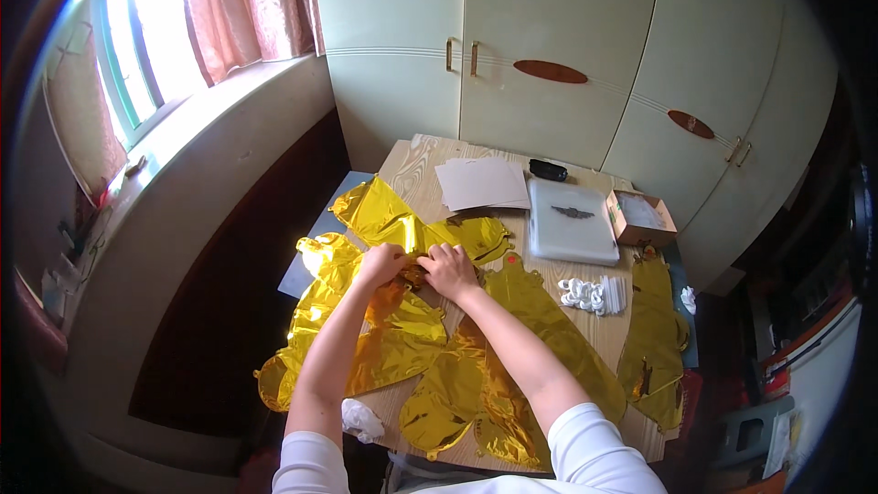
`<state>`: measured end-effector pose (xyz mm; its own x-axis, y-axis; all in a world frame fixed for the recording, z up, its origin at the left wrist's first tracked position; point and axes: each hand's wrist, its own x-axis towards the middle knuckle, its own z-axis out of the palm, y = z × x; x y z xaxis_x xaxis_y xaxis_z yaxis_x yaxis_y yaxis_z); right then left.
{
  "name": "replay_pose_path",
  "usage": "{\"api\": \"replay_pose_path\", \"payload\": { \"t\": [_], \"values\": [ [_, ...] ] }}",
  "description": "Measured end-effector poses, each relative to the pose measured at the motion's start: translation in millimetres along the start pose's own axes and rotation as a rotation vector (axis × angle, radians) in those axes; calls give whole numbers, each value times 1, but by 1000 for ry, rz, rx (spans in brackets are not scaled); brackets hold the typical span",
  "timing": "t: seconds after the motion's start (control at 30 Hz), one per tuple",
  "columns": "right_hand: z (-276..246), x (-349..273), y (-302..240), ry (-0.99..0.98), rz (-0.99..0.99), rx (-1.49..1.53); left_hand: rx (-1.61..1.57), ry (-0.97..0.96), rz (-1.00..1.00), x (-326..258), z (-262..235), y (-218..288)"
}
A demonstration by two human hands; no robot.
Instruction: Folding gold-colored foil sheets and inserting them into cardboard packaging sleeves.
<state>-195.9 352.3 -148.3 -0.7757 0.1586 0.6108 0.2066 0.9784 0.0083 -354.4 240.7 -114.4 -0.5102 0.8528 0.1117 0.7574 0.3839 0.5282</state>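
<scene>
Daylight from a window [165, 23] reaches satiny pink curtains [274, 5] and smooth cream cabinets [549, 5] with brass handles; before them stands a table [422, 169] with a wood-grain top. Crinkled, mirror-bright gold foil balloons [402, 343], flat with rounded lobes and small tabs, overhang its left edge and spread across the middle to the near edge, where a crumpled white wad [363, 421] also lies. Near the table's middle, the fingers of the left hand [382, 265] are curled nearly closed, pinching bunched foil. Just beside it, the right hand [446, 271] has its fingers bent onto the same foil, slightly parted; I cannot tell whether they grip it. Toward the far edge lie matt, pale sheets [480, 185], then a small black object [548, 169]. Next comes a translucent plastic box [573, 240] with a dark winged emblem [572, 213] on top; its contents cannot be made out. Nearer are looped white ribbon coils [581, 294] and thin white sticks [614, 295]. At the far right corner, an open cardboard box [643, 236] holds pale plastic packaging [641, 212]. More flat gold foil [651, 334] lies along the right edge.
</scene>
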Motion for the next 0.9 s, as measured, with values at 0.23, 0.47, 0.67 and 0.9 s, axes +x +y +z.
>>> {"api": "replay_pose_path", "payload": {
  "t": [0.23,0.47,0.67,0.9],
  "values": [
    [8,6,-1,12,277,85,-33,-168,-64,2,-11,15],
    [-17,13,-20,98,219,-25,44,10,10,-2,1,-5],
    [5,-13,-27,-67,67,137,29,86,50,0,7,-3],
    [-12,-3,-39,-705,404,155,97,548,483,9,-22,-2]
  ]
}}
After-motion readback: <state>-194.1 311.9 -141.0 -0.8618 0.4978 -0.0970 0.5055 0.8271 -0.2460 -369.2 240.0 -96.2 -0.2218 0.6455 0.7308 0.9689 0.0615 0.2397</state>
